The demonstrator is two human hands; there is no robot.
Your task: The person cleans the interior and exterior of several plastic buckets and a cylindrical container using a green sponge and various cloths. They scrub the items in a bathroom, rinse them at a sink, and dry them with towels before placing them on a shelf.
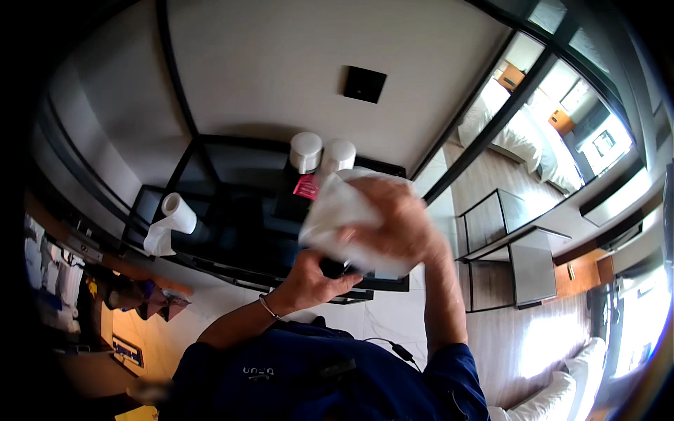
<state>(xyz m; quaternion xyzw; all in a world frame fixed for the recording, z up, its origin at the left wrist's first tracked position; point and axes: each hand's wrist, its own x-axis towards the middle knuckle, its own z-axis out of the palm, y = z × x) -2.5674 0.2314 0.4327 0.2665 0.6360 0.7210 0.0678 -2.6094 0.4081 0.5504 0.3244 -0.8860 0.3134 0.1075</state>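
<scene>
My right hand (392, 216) grips a white sheet of paper or cloth (337, 213), blurred by motion, over the front of a dark shelf table. Just below it, my left hand (313, 284) holds a small black object (333, 267); the white sheet covers much of it, so I cannot tell its kind. Behind the sheet stand two white mugs (305, 150), which seem to be upside down, on a black tray (284, 194). A pink packet (305, 186) bearing writing lies on the tray, partly hidden by the sheet.
On the left of the dark glossy tabletop (237, 247) stands a white paper roll (179, 213), its loose end hanging forward. A black-framed mirror or glass panel (495, 121) is at the right, showing a bed. A framed side table (532, 268) stands further right.
</scene>
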